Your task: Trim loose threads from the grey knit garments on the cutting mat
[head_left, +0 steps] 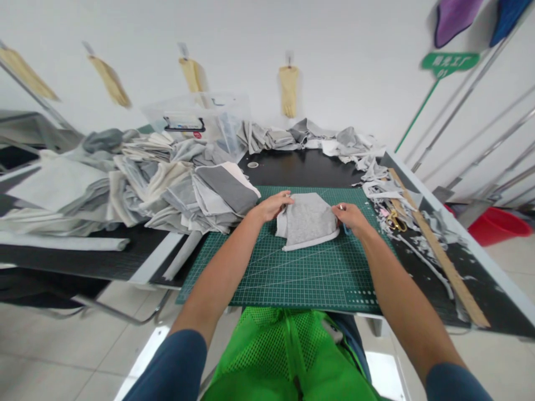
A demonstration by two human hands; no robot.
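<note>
Green gridded mat (301, 278) is lying on a black table (292, 167). Grey cloth (311, 220) is resting on the mat's upper half, between two hands. Left hand (275, 207) is pinching the cloth's left edge, thumb and fingers closing on it. Right hand (351, 216) is pinching the right edge; a blue object (346, 229), too hidden to name, is showing beneath. Cloth pile (154, 184), grey and cream, is filling the left side before a clear plastic box (228, 125). Wooden ruler (438, 245) is lying along the right, near gold-handled scissors (395, 221) and pale scraps (371, 170). Yellow gloves (288, 92) are hanging on a white wall (355, 55). Red bucket (499, 227) is standing on pale floor tiles (62, 342).
</note>
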